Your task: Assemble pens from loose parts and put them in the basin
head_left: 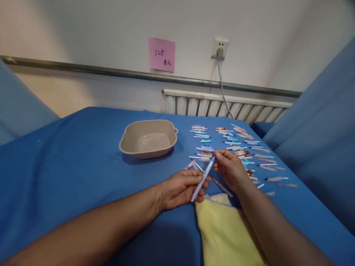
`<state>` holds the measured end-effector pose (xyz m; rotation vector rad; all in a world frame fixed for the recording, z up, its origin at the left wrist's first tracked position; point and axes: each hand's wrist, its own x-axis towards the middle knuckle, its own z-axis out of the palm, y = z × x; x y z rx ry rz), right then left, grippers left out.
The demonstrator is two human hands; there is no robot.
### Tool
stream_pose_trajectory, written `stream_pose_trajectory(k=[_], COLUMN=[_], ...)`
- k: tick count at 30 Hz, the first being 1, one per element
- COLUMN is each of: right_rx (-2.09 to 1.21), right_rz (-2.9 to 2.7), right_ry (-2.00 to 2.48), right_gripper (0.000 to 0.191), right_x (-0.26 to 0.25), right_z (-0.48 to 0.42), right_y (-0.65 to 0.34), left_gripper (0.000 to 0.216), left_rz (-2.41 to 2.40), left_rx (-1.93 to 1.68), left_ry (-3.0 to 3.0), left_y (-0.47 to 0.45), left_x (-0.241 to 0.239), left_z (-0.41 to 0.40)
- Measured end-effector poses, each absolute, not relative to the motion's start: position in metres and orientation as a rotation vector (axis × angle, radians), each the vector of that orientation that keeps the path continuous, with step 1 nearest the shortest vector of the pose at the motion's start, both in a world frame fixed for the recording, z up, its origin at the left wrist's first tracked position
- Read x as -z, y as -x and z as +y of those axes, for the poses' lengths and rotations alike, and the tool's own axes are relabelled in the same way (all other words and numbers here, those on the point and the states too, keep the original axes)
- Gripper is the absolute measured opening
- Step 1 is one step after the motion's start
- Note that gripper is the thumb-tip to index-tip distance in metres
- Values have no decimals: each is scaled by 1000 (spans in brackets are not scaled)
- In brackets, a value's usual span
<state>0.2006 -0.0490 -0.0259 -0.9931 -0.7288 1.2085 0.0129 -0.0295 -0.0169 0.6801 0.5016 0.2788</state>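
Holding a pen (pixel 206 171) aslant above a blue tablecloth (pixel 83 159), gripping its barrel with the left hand (pixel 184 190), pinching its far end with the right hand (pixel 230 168), near a yellow towel (pixel 227 232), rows of pens (pixel 274 179) and a tan basin (pixel 152 142).

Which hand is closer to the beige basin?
The left hand: it is on the near side of the beige basin, a little to the right, holding the light blue pen. The right hand is farther off to the right, at the pen's upper end.
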Motion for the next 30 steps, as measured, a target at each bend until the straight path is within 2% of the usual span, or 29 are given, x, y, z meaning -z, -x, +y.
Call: stream_pose_trajectory(k=[13, 18, 21, 25, 30], right_rx=[-1325, -1476, -1415, -1338, -1309], right_rz=[-749, -834, -886, -864, -910], right_ry=[848, 855, 882, 914, 909], right_gripper=[35, 29, 23, 23, 23], right_x=[14, 14, 13, 9, 9], right_z=[-56, -60, -61, -60, -59], right_y=[-191, -185, -183, -184, -182], left_gripper=[23, 20, 26, 37, 29], left_rz=[514, 535, 605, 653, 607], left_rx=[-317, -369, -374, -290, -353], left_ry=[-707, -743, -789, -849, -831], left_y=[-12, -12, -12, -10, -11], left_x=[15, 14, 15, 14, 13], left_z=[-27, -26, -22, -18, -24])
